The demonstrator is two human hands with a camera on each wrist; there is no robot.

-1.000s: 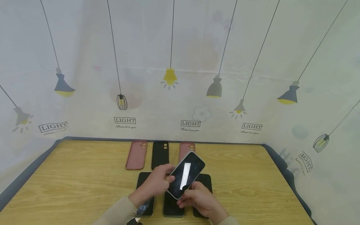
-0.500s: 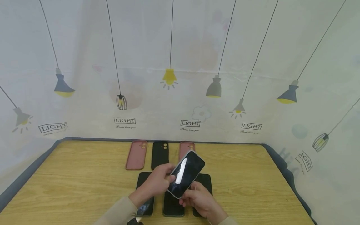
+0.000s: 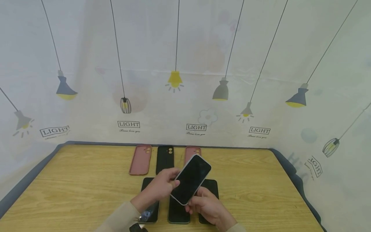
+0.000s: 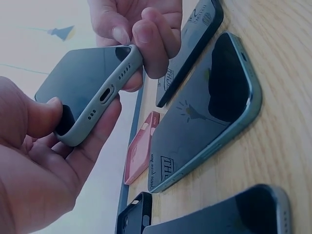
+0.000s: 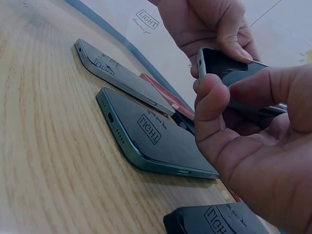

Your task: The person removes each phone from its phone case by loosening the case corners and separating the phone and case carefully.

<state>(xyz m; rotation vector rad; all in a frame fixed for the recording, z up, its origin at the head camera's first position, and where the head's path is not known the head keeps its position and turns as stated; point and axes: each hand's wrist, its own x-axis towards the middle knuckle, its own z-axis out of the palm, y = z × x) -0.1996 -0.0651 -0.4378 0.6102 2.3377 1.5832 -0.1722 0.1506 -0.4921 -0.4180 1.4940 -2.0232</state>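
A smartphone (image 3: 192,178) with a black screen is held tilted above the table, its light grey case (image 4: 80,131) wrapping the bottom end around the charging port. My left hand (image 3: 165,185) grips its left edge, thumb lying on the screen. At the lower right corner, my right hand (image 3: 207,204) pinches the case rim between thumb and curled fingers. Below the hands lie a left phone (image 3: 149,215), a middle phone (image 3: 178,213) and a right phone (image 3: 212,187), all screen up and partly covered by the hands or the held phone.
Along the table's back lie a pink phone case (image 3: 140,161), a black phone case (image 3: 165,159) and another pink case (image 3: 189,153), partly behind the held phone. A pale curtain (image 3: 162,48) printed with lamps hangs behind the wooden table (image 3: 255,190).
Both hands keep their grip on the phone, which has tilted slightly; the bright reflection on its screen is gone. The phones and cases on the table stay put.
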